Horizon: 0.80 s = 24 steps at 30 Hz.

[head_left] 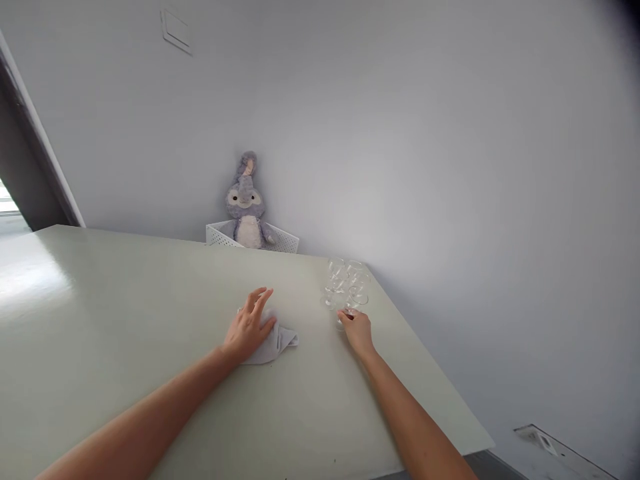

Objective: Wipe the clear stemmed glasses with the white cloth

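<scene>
A pale grey cloth point(280, 341) lies crumpled on the light table. My left hand point(249, 328) rests over the cloth's left part, its fingers spread. To the right, several clear stemmed glasses point(337, 275) stand close together near the table's far right corner. My right hand point(358, 330) pinches the nearest clear glass point(358, 295) low down, by its stem. The fingers partly hide the stem and foot of this glass.
The pale table point(150, 293) has its right edge beside a grey wall. Behind its far edge, a grey plush toy point(249, 230) sits in a white perforated basket point(217, 235). A dark door frame point(30, 140) is at the left.
</scene>
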Each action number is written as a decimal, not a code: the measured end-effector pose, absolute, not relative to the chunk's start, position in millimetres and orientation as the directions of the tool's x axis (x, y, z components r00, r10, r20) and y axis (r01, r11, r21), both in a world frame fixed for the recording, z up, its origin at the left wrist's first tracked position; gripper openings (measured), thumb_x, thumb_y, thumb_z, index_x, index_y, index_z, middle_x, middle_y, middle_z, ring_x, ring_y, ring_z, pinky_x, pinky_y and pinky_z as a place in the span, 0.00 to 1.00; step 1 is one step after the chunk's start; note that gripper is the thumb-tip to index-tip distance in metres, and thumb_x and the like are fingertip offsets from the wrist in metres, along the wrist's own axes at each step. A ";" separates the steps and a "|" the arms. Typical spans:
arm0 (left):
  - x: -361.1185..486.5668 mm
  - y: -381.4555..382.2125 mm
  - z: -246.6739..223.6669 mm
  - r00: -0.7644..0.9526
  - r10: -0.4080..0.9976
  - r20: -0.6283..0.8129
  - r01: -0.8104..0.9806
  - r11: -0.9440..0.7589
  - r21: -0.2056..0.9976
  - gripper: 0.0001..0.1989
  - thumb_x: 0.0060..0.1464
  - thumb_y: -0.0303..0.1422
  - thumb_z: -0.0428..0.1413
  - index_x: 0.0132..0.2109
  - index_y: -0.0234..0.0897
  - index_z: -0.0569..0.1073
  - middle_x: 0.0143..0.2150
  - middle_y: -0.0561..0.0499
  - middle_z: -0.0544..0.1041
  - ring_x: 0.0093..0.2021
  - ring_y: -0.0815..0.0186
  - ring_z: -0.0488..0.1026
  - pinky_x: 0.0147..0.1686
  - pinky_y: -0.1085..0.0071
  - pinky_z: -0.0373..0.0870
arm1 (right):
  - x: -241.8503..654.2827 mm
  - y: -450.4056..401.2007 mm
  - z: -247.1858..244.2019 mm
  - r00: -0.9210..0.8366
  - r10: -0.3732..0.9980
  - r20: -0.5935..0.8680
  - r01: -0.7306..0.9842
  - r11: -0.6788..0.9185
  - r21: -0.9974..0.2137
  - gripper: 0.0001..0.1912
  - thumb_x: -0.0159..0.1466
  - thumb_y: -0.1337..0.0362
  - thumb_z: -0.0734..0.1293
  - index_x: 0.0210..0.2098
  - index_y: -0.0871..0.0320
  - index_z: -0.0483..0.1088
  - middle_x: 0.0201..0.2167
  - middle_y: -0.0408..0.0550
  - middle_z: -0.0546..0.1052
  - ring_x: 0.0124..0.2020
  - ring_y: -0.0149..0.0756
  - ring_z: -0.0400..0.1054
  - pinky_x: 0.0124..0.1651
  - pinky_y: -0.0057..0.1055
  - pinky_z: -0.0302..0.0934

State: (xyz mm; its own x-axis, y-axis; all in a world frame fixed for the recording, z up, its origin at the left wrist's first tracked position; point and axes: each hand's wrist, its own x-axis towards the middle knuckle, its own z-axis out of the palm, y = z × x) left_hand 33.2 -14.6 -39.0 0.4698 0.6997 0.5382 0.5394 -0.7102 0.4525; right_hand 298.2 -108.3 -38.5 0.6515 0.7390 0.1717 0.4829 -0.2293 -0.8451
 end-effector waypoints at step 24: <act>31.1 3.8 -36.9 0.164 0.950 0.265 0.168 -0.291 0.942 0.21 0.49 0.31 0.49 0.52 0.40 0.59 0.49 0.45 0.65 0.46 0.65 0.67 0.39 0.69 0.68 | 194.2 -124.2 -28.2 -0.111 0.930 0.350 0.899 0.244 -0.363 0.21 0.54 0.70 0.62 0.47 0.53 0.66 0.46 0.50 0.69 0.47 0.42 0.60 0.48 0.37 0.54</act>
State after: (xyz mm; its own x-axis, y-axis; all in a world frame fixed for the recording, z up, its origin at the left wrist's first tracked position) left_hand 31.1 3.8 -36.9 0.1644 0.9502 0.2646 0.1681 -0.2913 0.9417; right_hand 194.2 -124.2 -28.2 -0.1111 0.9300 0.3505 0.8994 0.2441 -0.3627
